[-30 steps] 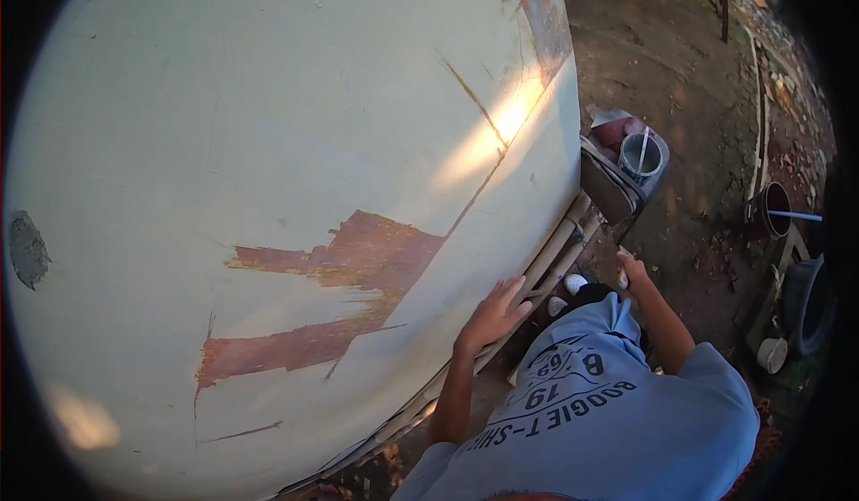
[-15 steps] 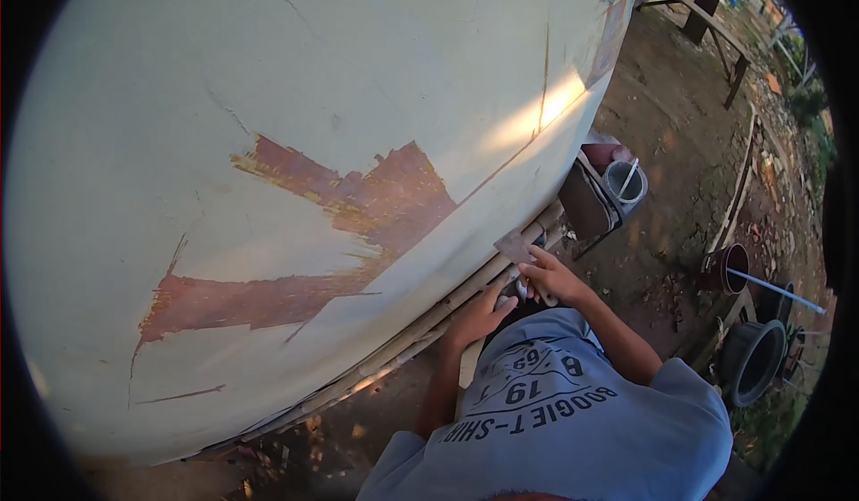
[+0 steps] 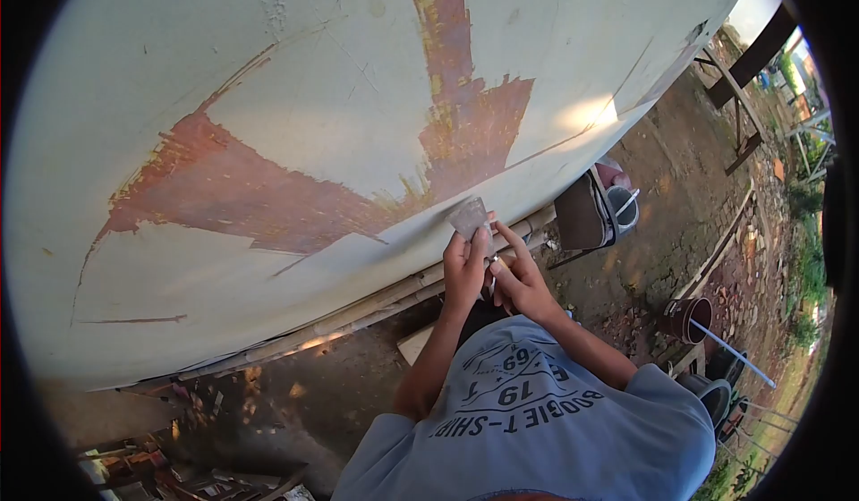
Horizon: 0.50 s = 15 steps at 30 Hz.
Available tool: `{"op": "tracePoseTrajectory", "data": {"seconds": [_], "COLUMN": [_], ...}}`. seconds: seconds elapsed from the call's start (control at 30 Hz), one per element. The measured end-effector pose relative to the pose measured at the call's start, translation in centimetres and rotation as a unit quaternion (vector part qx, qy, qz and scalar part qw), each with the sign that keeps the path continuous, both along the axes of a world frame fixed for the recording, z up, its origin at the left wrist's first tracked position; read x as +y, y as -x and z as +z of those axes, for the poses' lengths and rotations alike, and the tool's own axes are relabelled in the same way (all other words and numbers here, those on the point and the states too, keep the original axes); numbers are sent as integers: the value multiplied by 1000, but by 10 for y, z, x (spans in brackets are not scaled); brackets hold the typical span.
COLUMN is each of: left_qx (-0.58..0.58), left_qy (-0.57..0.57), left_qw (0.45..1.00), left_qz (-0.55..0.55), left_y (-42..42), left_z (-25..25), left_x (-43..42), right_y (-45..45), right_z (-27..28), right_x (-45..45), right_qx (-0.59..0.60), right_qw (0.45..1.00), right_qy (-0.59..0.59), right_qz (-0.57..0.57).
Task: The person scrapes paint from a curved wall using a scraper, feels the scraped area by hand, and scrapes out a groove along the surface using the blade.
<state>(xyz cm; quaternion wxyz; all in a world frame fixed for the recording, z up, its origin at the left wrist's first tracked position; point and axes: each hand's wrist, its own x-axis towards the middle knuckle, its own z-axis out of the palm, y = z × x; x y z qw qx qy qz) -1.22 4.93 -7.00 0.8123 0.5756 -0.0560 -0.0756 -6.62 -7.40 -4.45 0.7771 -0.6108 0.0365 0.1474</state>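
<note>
My left hand (image 3: 463, 268) is closed around a scraper (image 3: 467, 216), its flat greyish blade pointing up toward the wall. My right hand (image 3: 526, 288) is right beside it, fingers bent round a slim handled tool (image 3: 494, 258) that is mostly hidden; one finger reaches to the blade's edge. Both hands are in front of my chest, apart from the wall. On the pale curved-looking wall (image 3: 358, 107) are a long reddish-brown patch (image 3: 242, 192) and an upright one (image 3: 474, 121), with ragged yellowish edges and scratch lines.
Bamboo poles (image 3: 394, 297) run along the wall's foot. To the right are a dark container (image 3: 586, 210), a grey bucket (image 3: 624, 206) and a brown bucket (image 3: 684, 319) with a pale pole (image 3: 734, 353). A bench (image 3: 738, 98) stands farther off; scrap pieces (image 3: 170, 479) lie at lower left.
The view has turned, and the patches sit differently in it. My hands have risen and come together; the blade, earlier at my right hand, is now in my left.
</note>
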Motion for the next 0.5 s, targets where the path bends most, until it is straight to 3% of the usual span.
{"op": "tracePoseTrajectory", "data": {"seconds": [0.17,0.37,0.43,0.5], "left_qx": [14,21,26,13], "left_qy": [66,80,97,98], "left_qw": [997,996,994,993], "left_qz": [-26,30,37,61], "left_y": [0,-7,-11,-15], "left_z": [11,22,30,34], "left_x": [-14,-39,-45,-51], "right_y": [11,2,-10,-16], "right_z": [-18,-14,-29,-29], "right_x": [0,-2,-4,-7], "right_qx": [-48,-92,-198,-216], "right_qw": [998,990,967,958], "right_qy": [-6,-8,86,114], "right_qz": [-42,-107,-139,-147]}}
